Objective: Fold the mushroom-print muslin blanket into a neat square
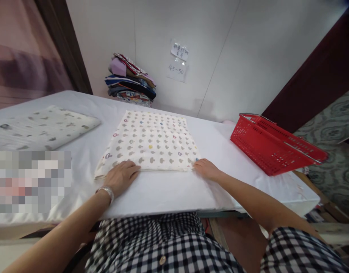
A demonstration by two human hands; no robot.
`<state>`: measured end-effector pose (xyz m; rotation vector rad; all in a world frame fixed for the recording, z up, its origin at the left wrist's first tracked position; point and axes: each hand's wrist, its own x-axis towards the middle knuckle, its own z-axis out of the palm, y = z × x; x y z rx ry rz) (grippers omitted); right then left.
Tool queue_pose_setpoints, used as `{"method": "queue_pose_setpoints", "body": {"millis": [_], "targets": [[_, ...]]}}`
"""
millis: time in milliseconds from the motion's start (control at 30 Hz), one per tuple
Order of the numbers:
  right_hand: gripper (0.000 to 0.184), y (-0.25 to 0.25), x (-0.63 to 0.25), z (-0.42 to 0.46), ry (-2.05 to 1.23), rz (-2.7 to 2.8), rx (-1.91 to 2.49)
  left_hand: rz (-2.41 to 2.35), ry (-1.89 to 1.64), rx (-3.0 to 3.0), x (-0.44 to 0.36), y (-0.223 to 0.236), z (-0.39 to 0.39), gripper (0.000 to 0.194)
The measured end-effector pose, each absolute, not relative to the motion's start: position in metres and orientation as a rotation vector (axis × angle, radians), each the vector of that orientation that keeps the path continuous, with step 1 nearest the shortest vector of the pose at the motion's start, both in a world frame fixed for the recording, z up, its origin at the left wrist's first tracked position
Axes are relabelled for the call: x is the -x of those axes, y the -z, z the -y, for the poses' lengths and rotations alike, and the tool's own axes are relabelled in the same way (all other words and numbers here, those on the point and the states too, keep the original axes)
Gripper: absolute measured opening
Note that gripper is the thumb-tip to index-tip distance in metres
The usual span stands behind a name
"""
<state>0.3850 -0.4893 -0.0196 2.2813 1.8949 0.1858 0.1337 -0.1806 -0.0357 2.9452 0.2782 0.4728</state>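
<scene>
A folded white cloth (151,140) printed with grey and coloured mushrooms lies flat on the white-covered table in front of me. My left hand (121,176), with a bracelet at the wrist, rests flat on the near left edge of this cloth. At the near right corner, my right hand (206,168) has its fingers together on the cloth's edge; the thumb is mostly hidden. To the left lies another folded white cloth (46,127) with a sparse dark print, apart from both hands.
A red plastic basket (265,146) with metal handles stands at the right end of the table (168,193). Behind the table's far edge rises a stack of folded fabrics (131,81). Paper signs (177,71) hang on the wall. A blurred-out patch covers the near left.
</scene>
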Motion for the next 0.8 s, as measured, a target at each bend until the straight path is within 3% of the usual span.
{"method": "queue_pose_setpoints", "body": {"millis": [167, 300, 600, 800], "targets": [[0.024, 0.025, -0.388, 0.494, -0.16, -1.946, -2.45, -0.289, -0.541, -2.96, -0.154, 0.016, 0.213, 0.026], [0.025, 0.028, -0.387, 0.494, -0.221, -1.99, -2.498, 0.039, -0.449, -2.917, -0.203, 0.007, 0.271, 0.021], [0.022, 0.032, -0.382, 0.494, -0.271, -2.027, -2.707, 0.149, -0.227, -2.913, -0.293, 0.022, 0.34, 0.022], [0.028, 0.044, -0.375, 0.508, -0.362, -1.538, -3.479, 0.036, -0.234, -2.872, -0.298, 0.03, 0.339, 0.027]]}}
